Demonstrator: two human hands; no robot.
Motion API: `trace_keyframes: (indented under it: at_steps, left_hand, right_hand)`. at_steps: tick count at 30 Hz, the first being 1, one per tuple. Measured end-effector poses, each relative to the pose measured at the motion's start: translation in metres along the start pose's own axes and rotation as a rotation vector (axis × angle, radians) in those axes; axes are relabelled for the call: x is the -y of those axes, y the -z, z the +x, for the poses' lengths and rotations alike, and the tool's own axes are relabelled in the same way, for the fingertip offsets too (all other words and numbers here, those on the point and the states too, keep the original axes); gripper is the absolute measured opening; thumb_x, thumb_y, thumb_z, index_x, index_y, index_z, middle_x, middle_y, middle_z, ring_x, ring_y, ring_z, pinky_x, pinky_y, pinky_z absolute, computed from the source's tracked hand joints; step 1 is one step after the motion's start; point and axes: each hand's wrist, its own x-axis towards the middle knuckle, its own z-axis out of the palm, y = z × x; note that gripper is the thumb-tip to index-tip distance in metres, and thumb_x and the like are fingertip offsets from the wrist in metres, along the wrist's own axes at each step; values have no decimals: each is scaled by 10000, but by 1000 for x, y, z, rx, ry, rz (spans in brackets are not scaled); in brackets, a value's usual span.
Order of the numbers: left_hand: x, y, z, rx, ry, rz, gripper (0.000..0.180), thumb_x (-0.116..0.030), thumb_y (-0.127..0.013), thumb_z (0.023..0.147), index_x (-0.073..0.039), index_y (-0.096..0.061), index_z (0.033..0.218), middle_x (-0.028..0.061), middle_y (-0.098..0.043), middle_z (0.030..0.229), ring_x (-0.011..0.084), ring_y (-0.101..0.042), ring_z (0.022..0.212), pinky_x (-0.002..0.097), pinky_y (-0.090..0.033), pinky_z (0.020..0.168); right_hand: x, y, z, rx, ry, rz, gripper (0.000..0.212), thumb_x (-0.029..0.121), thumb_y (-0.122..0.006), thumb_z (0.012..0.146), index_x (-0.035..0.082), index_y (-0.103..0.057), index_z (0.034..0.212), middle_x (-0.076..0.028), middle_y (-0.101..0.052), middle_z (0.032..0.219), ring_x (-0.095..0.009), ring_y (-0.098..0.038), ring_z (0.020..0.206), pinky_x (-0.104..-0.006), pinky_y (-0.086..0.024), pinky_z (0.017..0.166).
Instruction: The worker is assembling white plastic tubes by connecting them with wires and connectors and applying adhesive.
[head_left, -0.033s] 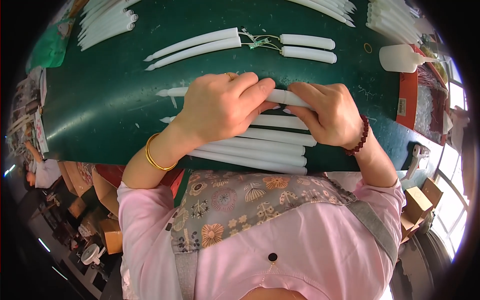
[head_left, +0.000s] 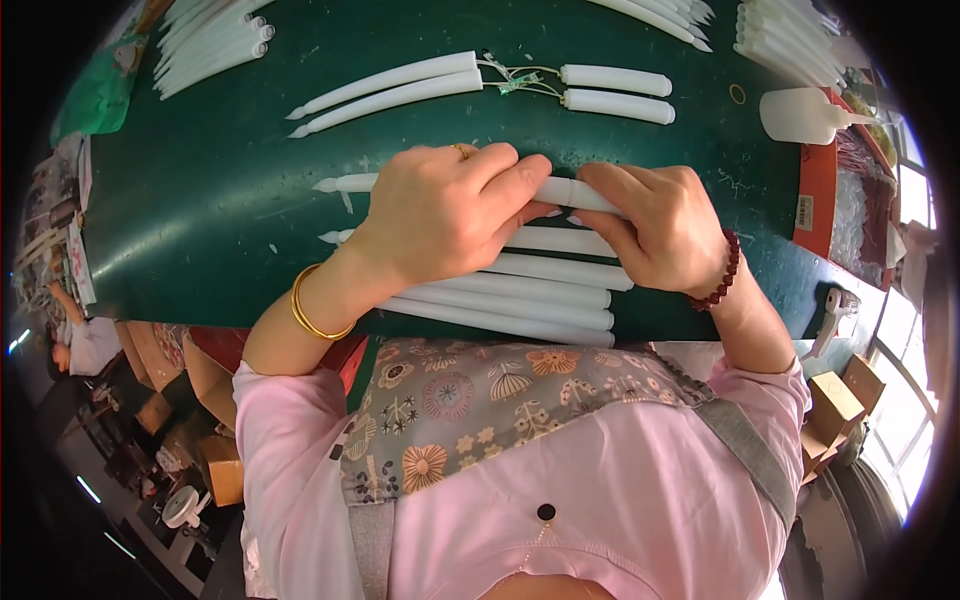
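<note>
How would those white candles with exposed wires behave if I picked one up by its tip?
The long tubes look smooth and rigid, so probably stiff. Thin wires link them to the short pieces, so those would likely dangle. Rounded sides suggest they might roll.

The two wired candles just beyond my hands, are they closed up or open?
Open: the long tapered pieces lie apart from the short white pieces, with thin wires spanning the gap.
</note>
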Motion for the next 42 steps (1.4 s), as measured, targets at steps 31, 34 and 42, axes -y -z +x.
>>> trace_keyframes:
  at_steps: [31, 34, 42]
  left_hand:
    - [43, -7, 6, 63, 232, -45, 332, -219, -869, 804, -64, -709, 1051, 72, -624, 1005, 284, -632, 927, 395, -508, 813]
    - [34, -10, 10, 25, 210, -161, 329, -214, -871, 798, -67, -706, 1042, 69, -622, 974, 274, -630, 920, 388, -498, 793]
    - [31, -17, 7, 76, 138, -178, 108, -79, -776, 856, -53, -704, 933, 42, -614, 975, 245, -625, 895, 385, -480, 766]
  right_hand:
    - [-18, -8, 20, -162, -64, -446, 275, 23, -700, 790, 60, -626, 1052, -80, -633, 1019, -295, -629, 977, -409, -491, 861]
    - [-14, -10, 21, -147, -66, -326, 290, 0, -679, 791, 51, -612, 1068, -101, -631, 972, -319, -635, 939, -419, -503, 844]
    - [-5, -17, 19, -129, -118, -186, 288, 60, -727, 873, 57, -640, 1148, -84, -705, 953, -302, -689, 779, -393, -558, 683]
